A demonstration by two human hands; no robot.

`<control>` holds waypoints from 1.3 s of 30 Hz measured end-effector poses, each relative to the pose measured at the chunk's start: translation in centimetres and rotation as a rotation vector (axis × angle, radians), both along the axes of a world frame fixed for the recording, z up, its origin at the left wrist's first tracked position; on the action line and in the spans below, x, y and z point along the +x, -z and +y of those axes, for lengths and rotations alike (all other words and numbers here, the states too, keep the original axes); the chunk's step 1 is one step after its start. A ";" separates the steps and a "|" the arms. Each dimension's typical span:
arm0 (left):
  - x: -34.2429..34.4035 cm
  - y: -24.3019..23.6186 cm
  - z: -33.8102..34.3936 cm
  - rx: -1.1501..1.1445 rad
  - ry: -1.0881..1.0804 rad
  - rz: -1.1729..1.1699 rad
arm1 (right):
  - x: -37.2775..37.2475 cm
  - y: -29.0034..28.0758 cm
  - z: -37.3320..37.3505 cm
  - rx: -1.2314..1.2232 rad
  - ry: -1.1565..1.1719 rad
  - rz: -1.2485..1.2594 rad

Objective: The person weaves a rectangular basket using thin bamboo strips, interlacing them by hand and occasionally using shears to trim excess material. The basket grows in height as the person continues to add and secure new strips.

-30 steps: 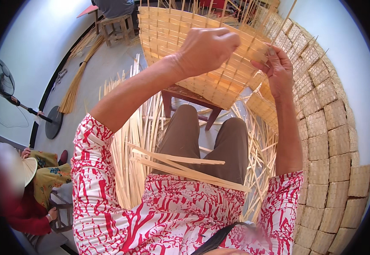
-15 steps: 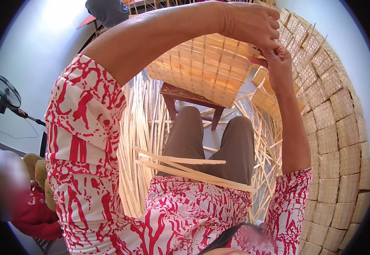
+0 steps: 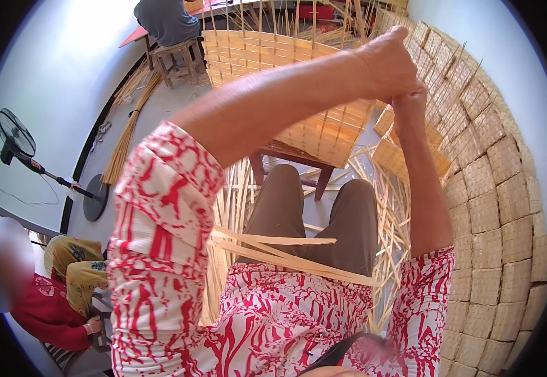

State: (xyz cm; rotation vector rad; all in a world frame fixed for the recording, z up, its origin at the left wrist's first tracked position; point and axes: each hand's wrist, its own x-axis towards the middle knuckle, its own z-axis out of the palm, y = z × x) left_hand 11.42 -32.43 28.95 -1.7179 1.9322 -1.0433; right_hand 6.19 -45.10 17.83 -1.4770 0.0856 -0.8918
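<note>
A half-woven bamboo basket point(image 3: 323, 129) rests tilted on a small dark wooden stool point(image 3: 292, 152) before my knees, with upright stakes rising from its far side. My left forearm crosses over it. Just past the basket's right edge, my left hand point(image 3: 391, 68) is closed, its knuckles turned toward me. Right below it and touching it is my right hand point(image 3: 410, 108), also closed. Whatever the fingers pinch is hidden behind the hands. Two or so loose bamboo strips point(image 3: 292, 259) lie across my lap.
Stacked woven squares point(image 3: 484, 220) line the right wall. Cut strips point(image 3: 389, 207) litter the floor around my legs. A fan point(image 3: 17, 135) stands left, by a bundle of sticks point(image 3: 125, 141). One person point(image 3: 47, 301) sits lower left, another point(image 3: 166, 25) on a far stool.
My left forearm has swung down and right, baring more of the basket's far side and its stakes. Both hands have come together, and the left fingers have closed.
</note>
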 end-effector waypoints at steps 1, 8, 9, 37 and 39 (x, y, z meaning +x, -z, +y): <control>0.2 1.1 -0.4 -0.125 0.000 0.002 | 0.1 -0.1 0.7 0.009 -0.003 -0.028; 2.5 1.0 1.6 -0.304 0.011 -0.242 | -0.4 -1.0 0.3 0.062 0.034 0.168; 2.7 1.0 2.9 -0.341 0.037 -0.228 | -0.8 -2.0 1.1 0.087 0.081 0.169; 7.6 11.8 8.5 -0.921 0.162 1.120 | 0.0 -5.8 6.9 -1.440 0.416 -0.013; 7.3 12.1 8.6 -0.944 0.187 1.051 | 0.1 -5.6 7.5 -1.462 0.386 0.111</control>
